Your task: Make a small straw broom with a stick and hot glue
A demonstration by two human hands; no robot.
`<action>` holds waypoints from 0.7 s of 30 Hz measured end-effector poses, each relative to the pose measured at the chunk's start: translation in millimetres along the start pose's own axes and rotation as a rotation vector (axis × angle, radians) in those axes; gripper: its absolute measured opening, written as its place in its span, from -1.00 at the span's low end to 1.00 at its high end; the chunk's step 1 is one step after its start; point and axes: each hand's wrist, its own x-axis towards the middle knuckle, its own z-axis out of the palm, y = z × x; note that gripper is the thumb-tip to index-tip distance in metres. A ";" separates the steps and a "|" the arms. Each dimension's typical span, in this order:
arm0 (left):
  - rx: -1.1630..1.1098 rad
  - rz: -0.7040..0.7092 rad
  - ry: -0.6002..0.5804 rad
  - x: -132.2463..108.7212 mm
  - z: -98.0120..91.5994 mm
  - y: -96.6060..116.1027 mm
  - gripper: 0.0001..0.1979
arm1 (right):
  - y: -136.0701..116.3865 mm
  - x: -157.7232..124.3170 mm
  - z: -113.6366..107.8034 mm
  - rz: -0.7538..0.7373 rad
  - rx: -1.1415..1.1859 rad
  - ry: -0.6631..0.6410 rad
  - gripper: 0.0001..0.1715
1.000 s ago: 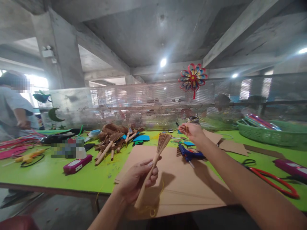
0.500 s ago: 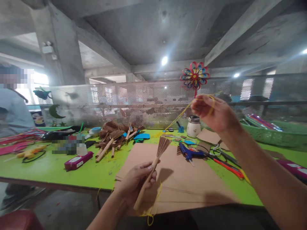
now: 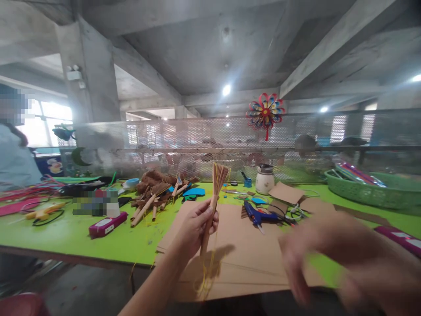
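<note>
My left hand (image 3: 196,227) is closed round the handle of a small straw broom (image 3: 214,195), held almost upright with its fanned bristles on top. Thin yellow thread (image 3: 204,272) dangles from the handle below the hand. My right hand (image 3: 304,259) is low at the right, over the brown cardboard sheet (image 3: 243,245), and smeared by motion, so its fingers cannot be read. A blue glue gun (image 3: 259,215) lies on the cardboard beyond it.
A heap of similar small brooms (image 3: 154,191) lies on the green table (image 3: 66,232), with a pink box (image 3: 107,224) nearby. A green basket (image 3: 371,186) stands at right, a white pot (image 3: 265,179) at the back by the mesh fence. A person stands at far left.
My right hand dropped from head height, where it pulled the yellow thread, down to the table edge. My left hand turned the broom from tilted to nearly upright.
</note>
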 end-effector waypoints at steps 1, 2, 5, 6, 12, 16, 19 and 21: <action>-0.002 0.011 -0.021 0.6 4.8 1.1 -0.73 | 3.1 15.6 -6.9 0.057 0.021 0.086 -0.74; -0.006 0.023 -0.041 1.1 9.1 2.1 -0.73 | 8.9 31.0 -12.6 0.082 0.063 0.204 -0.74; -0.021 0.038 -0.089 2.5 18.4 4.1 -0.67 | 37.9 67.5 -18.2 0.147 0.217 0.545 -0.75; -0.027 0.035 -0.100 3.0 20.3 4.4 -0.65 | 48.2 75.3 -15.7 0.151 0.268 0.609 -0.73; -0.079 0.060 -0.135 6.8 21.2 2.9 -0.69 | 76.2 88.8 27.2 0.207 0.510 0.506 -0.60; -0.142 0.057 -0.114 12.8 13.2 -0.4 -0.74 | 76.8 81.7 53.2 0.238 0.562 0.427 -0.71; -0.181 0.060 -0.096 19.2 5.3 -4.8 -0.75 | 74.2 71.3 62.2 0.308 0.481 0.157 -0.70; -0.205 0.078 -0.089 22.6 1.5 -8.1 -0.73 | 73.3 65.3 62.9 0.350 0.371 -0.010 -0.67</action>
